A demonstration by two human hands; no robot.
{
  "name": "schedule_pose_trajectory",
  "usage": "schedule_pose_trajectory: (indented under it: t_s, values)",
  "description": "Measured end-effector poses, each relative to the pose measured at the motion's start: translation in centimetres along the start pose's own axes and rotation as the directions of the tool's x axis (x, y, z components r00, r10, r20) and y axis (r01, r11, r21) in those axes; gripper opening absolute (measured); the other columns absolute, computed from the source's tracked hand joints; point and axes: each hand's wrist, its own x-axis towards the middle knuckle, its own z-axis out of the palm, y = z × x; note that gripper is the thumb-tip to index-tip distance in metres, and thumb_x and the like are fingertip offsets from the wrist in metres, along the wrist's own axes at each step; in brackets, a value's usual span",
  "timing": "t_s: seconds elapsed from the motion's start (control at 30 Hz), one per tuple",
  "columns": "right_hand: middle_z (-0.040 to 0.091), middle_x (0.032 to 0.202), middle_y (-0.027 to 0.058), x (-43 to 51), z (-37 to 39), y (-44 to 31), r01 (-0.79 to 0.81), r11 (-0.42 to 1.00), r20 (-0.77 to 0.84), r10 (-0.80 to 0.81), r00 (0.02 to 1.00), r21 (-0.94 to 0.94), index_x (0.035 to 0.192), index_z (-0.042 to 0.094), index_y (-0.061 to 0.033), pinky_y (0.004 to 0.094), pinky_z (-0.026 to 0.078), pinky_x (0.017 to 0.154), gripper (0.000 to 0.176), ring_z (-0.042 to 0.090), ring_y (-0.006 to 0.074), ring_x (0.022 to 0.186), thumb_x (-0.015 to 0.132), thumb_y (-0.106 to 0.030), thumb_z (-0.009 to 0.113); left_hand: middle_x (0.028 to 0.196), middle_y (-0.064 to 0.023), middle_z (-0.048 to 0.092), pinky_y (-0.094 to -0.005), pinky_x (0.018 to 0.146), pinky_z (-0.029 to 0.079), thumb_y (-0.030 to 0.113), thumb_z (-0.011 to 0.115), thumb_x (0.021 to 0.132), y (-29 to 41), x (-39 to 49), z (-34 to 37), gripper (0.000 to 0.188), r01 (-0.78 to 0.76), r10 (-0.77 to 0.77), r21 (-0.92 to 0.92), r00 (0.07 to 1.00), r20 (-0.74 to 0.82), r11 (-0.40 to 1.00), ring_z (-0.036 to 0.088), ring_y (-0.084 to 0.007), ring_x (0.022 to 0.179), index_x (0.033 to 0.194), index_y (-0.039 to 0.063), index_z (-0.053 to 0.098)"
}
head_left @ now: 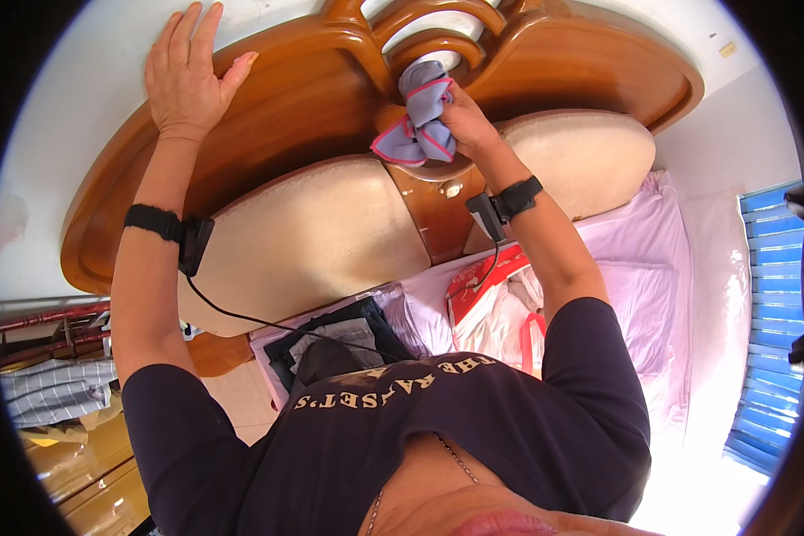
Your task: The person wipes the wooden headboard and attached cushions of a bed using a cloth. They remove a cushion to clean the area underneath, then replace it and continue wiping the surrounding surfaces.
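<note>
My left hand (189,74) is spread at the white wall, over the upper left edge of a varnished wooden headboard (288,94). It holds nothing, and its thumb points towards the wood. A blue-grey cloth with pink edging (423,124) is bunched in my right hand (467,122), at the middle of the headboard, just below its curved openwork bars (435,47). Part of the cloth hides the wood behind it. Below the cloth, a small pale knob or fitting (451,188) sits on the wooden centre panel between two cream padded panels (315,228) (579,157).
Beneath the headboard is a bed with a lilac sheet (636,301). Folded dark clothes (375,321) and a red-and-white bag (486,295) lie on it. Checked cloth (60,388) hangs at left above a yellow-brown wooden cabinet (100,476). Blue blinds (770,315) are at right. Cables run from both wrist straps.
</note>
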Motion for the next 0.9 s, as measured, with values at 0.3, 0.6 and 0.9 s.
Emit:
schedule_pose_trajectory:
  t_s: [0.3, 0.6, 0.9]
  values:
    - [0.070, 0.113, 0.0128, -4.4, -2.8, 0.6, -0.146, 0.880, 0.088, 0.119, 0.989, 0.451, 0.120, 0.064, 0.0020, 0.0384, 0.055, 0.095, 0.034, 0.067, 0.0243, 0.102, 0.090, -0.015, 0.065, 0.145, -0.0079, 0.055, -0.0448, 0.107, 0.042, 0.050, 0.072, 0.088, -0.5, 0.5, 0.5, 0.067, -0.056, 0.050, -0.033, 0.985, -0.163, 0.998, 0.050, -0.0312, 0.133, 0.144, 0.018, 0.053]
    - [0.068, 0.117, 0.0107, -4.5, -2.5, 0.2, -0.072, 0.956, 0.008, 0.073, 0.997, 0.284, 0.135, 0.055, -0.0020, 0.0370, 0.055, 0.095, 0.045, 0.068, 0.0226, 0.104, 0.093, -0.015, 0.065, 0.148, -0.0115, 0.050, -0.0493, 0.110, 0.037, 0.046, 0.072, 0.085, -0.5, 0.1, 0.1, 0.072, -0.011, 0.011, 0.005, 0.998, -0.062, 1.000, 0.045, -0.0339, 0.136, 0.145, 0.014, 0.049]
    - [0.066, 0.092, 0.0144, 0.5, -0.3, -0.2, 0.075, 0.236, -0.164, -0.838, 0.521, -0.969, 0.101, 0.067, -0.0067, 0.0448, 0.052, 0.083, 0.031, 0.062, 0.0390, 0.089, 0.075, -0.014, 0.080, 0.144, -0.0050, 0.054, -0.0455, 0.108, 0.040, 0.054, 0.073, 0.085, -0.7, 0.2, 0.4, 0.068, -0.004, 0.001, -0.030, 0.996, -0.087, 1.000, 0.048, -0.0284, 0.135, 0.141, 0.020, 0.055]
